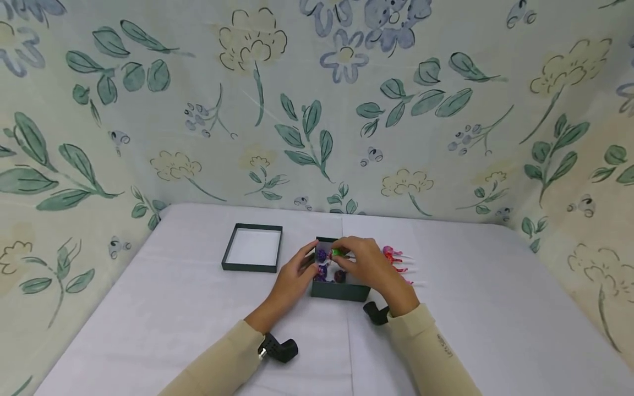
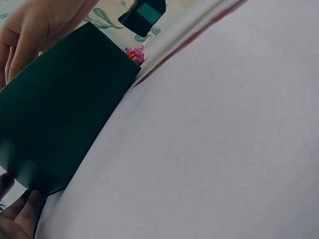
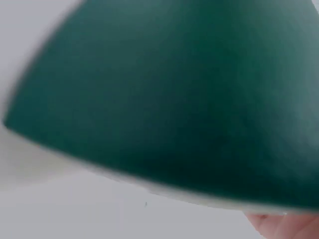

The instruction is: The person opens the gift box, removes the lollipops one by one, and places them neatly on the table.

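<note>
A dark green box stands on the white cloth with several purple and dark red lollipops inside. My left hand holds the box by its left side, thumb over the rim; its fingertips press a corner in the left wrist view. Over the box, my right hand pinches a green-wrapped lollipop with a white stick. The right wrist view is mostly filled by the box's green wall, with a bit of hand below it.
A square lid, dark green with a white inside, lies left of the box. Several pink and red lollipops lie to the box's right, sticks pointing right. White cloth covers the table; a floral curtain hangs behind.
</note>
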Demonstrator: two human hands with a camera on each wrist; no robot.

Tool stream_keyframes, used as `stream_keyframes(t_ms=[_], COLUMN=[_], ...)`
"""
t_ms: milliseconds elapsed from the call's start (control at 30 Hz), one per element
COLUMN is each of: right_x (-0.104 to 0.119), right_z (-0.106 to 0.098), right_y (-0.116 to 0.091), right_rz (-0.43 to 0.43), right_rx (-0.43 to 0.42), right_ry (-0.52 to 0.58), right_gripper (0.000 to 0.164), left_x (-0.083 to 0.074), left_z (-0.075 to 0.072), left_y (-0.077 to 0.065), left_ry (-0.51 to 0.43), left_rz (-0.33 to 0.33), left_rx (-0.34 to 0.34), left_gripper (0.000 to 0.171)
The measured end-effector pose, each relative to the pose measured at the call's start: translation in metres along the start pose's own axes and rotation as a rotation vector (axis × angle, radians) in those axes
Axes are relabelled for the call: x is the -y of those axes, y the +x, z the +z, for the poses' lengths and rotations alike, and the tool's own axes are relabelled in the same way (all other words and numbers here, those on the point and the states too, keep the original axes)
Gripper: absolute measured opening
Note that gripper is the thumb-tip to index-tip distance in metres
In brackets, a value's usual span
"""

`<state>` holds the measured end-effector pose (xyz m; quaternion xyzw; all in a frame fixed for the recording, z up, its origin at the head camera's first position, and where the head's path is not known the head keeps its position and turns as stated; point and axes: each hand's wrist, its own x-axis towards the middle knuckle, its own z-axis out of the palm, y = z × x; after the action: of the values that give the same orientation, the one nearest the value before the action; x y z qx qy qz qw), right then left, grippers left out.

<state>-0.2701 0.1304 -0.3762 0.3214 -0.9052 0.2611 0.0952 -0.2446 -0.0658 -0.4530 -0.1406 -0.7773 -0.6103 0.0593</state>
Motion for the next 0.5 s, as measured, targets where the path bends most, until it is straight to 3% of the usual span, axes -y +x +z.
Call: stream_keyframes(t_ms=[267, 500], right_x=[0.001, 0.003], right_z=[-0.023, -0.042], right_y=[0.004, -0.005], right_rz=[-0.071, -0.040], right_rx=[-0.059, -0.072], right_ry=[0.056, 0.032], right_gripper=[0.021, 0.023], left_x=[-0.002, -0.001], left_z=[0.000, 0.002], left_y=[0.006, 0.003], left_ry=[-0.010, 0.002], left_rz=[-0.034, -0.033], left_rx=[-0.006, -0.010], left_gripper=[0.051, 0.051])
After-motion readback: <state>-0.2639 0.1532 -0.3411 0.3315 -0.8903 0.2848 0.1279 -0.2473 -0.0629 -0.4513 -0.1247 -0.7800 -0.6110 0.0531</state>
